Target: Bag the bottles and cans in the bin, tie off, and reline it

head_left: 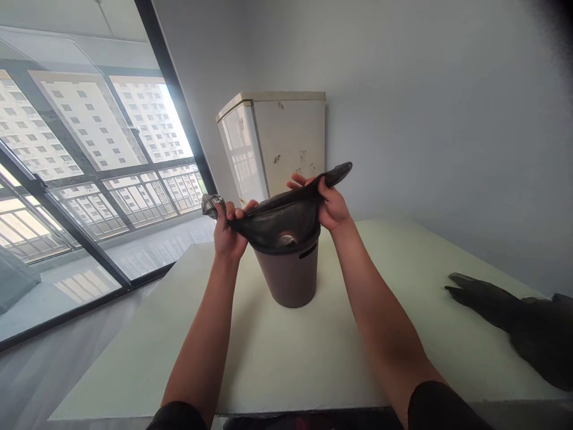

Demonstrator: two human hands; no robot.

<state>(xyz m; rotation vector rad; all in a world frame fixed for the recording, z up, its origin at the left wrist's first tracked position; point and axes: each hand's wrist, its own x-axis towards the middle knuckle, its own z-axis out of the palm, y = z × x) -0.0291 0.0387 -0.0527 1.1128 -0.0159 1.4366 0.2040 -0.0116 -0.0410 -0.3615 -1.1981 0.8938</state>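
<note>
A brownish trash can (pixel 289 278) with a dark slot near its rim stands on the pale table. Over its mouth a black garbage bag (pixel 286 224) is stretched, and its front edge droops at the rim. On the left side my left hand (pixel 230 233) pinches the bag's edge, with a crumpled bit sticking out past the fingers. My right hand (pixel 331 206) grips the opposite edge, thumb in front, a corner of the bag poking up and to the right. The inside of the can is hidden by the bag.
More black plastic bags (pixel 523 322) lie at the table's right side. Behind the pale green table (pixel 277 364) stands a white refrigerator (pixel 290 137) against the grey wall. Glass sliding doors (pixel 98 149) with dark frames are on the left.
</note>
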